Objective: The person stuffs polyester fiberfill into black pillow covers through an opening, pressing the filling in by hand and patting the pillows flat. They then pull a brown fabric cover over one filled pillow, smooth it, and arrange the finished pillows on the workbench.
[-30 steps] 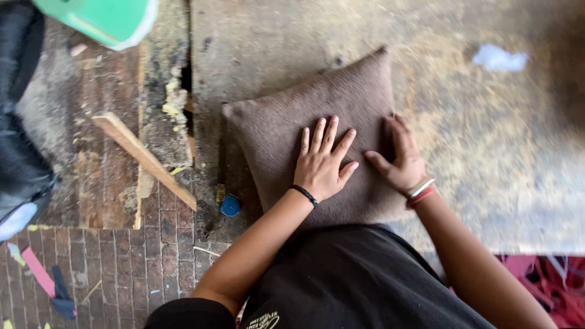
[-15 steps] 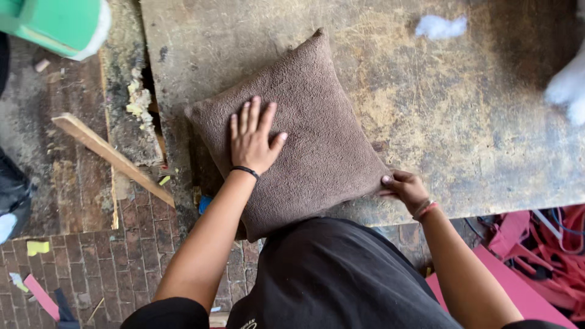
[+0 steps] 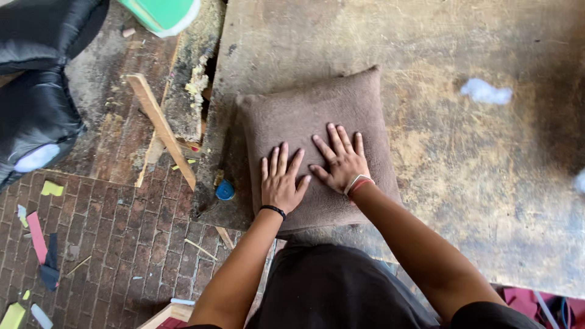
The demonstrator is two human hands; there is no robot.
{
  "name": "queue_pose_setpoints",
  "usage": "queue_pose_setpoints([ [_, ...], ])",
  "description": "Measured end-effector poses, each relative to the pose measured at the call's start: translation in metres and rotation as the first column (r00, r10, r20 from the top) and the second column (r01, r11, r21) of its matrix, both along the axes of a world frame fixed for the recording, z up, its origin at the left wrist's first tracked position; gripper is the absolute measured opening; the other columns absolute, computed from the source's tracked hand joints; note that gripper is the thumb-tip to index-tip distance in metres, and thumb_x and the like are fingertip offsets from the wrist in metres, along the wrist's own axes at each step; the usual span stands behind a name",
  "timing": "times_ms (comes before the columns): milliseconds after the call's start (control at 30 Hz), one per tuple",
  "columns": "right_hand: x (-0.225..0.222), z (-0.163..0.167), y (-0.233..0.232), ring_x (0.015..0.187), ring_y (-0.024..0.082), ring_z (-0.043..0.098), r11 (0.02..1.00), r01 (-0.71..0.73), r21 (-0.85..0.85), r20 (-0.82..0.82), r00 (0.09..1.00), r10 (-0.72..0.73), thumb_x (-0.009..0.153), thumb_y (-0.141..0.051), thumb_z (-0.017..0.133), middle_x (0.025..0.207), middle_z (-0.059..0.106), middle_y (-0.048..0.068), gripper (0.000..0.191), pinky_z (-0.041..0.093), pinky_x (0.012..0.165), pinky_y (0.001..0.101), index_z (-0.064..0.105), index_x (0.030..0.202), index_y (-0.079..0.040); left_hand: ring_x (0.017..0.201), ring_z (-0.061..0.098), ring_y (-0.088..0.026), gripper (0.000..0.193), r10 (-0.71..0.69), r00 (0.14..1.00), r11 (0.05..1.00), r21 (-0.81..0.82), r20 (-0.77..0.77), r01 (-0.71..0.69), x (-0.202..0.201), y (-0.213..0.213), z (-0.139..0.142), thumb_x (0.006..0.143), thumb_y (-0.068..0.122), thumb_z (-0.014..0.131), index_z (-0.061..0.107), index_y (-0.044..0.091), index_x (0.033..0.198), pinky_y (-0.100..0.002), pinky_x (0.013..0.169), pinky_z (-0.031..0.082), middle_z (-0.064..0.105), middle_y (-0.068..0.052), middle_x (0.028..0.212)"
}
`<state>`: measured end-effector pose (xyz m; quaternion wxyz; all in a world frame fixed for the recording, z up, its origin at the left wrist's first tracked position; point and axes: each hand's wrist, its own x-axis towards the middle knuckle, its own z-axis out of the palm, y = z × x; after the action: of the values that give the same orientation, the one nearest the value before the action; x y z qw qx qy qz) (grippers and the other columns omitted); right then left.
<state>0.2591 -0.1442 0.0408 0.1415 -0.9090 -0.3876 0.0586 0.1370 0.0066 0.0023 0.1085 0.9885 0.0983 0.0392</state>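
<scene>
Head view: two flat palms on a brown cushion

Head camera looks straight down. At the far left lies a black padded bag (image 3: 36, 91) on the floor, with a green-and-white container (image 3: 161, 13) at the top edge just beside it. Below them the brick floor (image 3: 122, 244) carries scattered scraps of coloured fabric (image 3: 36, 234) — pink, yellow and dark blue. A pale wooden strip (image 3: 159, 128) lies at a slant across the rough ground between the bag and the table's left edge, and a small blue cap (image 3: 225, 191) sits near that edge's lower end.

The worn, stained table (image 3: 487, 201) fills the right two thirds of the view. The brown cushion (image 3: 304, 109) lies flat on it near the left edge, close to the person's body, slightly turned so one corner points up and right.

The left hand (image 3: 281, 183) rests palm down on the cushion's lower middle, fingers straight and a little apart, its grip spread and pinching nothing; a black band circles the wrist. The right hand (image 3: 341, 163) lies just beside it, also palm down with fingers fanned — its grip likewise spread flat on the fabric, thumb nearly touching the left hand's fingers. A white and red band sits on that wrist.

Farther right, a white tuft of stuffing (image 3: 485, 92) lies on the table, well apart from the cushion.
</scene>
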Motion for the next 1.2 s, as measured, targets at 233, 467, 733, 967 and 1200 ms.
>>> queue_pose_setpoints([
  [233, 0.009, -0.033, -0.015, 0.158, 0.034, 0.014, 0.982, 0.168, 0.082, 0.01, 0.985, -0.17, 0.092, -0.076, 0.04, 0.17, 0.014, 0.016, 0.085, 0.005, 0.124, 0.0625, 0.027, 0.163, -0.029, 0.151, 0.021, -0.041, 0.1, 0.399, 0.917, 0.797, -0.49, -0.013, -0.354, -0.03, 0.058, -0.032, 0.086, 0.062, 0.066, 0.023, 0.012, 0.161, -0.054, 0.118, 0.023, 0.017, -0.023, 0.166],
  [467, 0.043, -0.008, -0.03, 0.147, 0.035, 0.028, 0.735, 0.658, 0.165, -0.63, 0.644, -0.434, 0.085, -0.07, 0.051, 0.164, 0.026, 0.018, 0.094, 0.031, 0.115, 0.0492, 0.023, 0.163, -0.026, 0.139, 0.048, -0.039, 0.095, 0.293, 0.914, -0.008, -0.956, -0.281, -0.292, -0.012, 0.092, 0.029, 0.086, 0.061, 0.069, 0.048, -0.008, 0.147, -0.044, 0.116, 0.036, 0.053, -0.029, 0.147],
  [733, 0.067, -0.038, -0.097, 0.127, 0.032, 0.047, 0.15, 0.97, 0.192, -0.853, 0.089, 0.515, 0.095, -0.054, 0.052, 0.141, 0.049, 0.016, 0.066, 0.04, 0.102, 0.0459, 0.044, 0.146, -0.015, 0.16, 0.024, -0.036, 0.082, -0.218, 0.942, 0.881, -0.364, 0.255, 0.302, 0.076, 0.051, 0.144, 0.098, 0.067, 0.048, 0.033, 0.021, 0.164, -0.059, 0.128, 0.017, 0.027, -0.017, 0.173],
  [967, 0.026, -0.08, -0.228, 0.11, 0.03, 0.063, 0.076, 0.983, -0.165, -0.967, -0.147, -0.206, 0.104, -0.04, 0.053, 0.122, 0.07, 0.014, 0.047, 0.048, 0.09, 0.043, 0.062, 0.132, -0.005, 0.155, 0.009, -0.039, 0.085, -0.18, 0.947, 0.976, -0.17, -0.267, 0.138, 0.061, 0.01, 0.048, 0.091, 0.071, 0.049, 0.022, 0.031, 0.161, -0.067, 0.118, 0.009, 0.006, -0.015, 0.171],
  [1200, 0.052, 0.013, -0.14, 0.14, 0.036, 0.051, 0.651, 0.627, 0.428, -0.297, 0.778, -0.554, 0.096, -0.026, 0.067, 0.153, 0.055, 0.018, 0.042, 0.039, 0.115, 0.0511, 0.067, 0.135, -0.01, 0.159, 0.011, -0.037, 0.082, -0.12, 0.985, 0.978, -0.156, 0.127, 0.139, 0.102, -0.003, 0.025, 0.098, 0.065, 0.05, 0.021, 0.024, 0.164, -0.061, 0.128, 0.009, 0.008, -0.015, 0.173],
])
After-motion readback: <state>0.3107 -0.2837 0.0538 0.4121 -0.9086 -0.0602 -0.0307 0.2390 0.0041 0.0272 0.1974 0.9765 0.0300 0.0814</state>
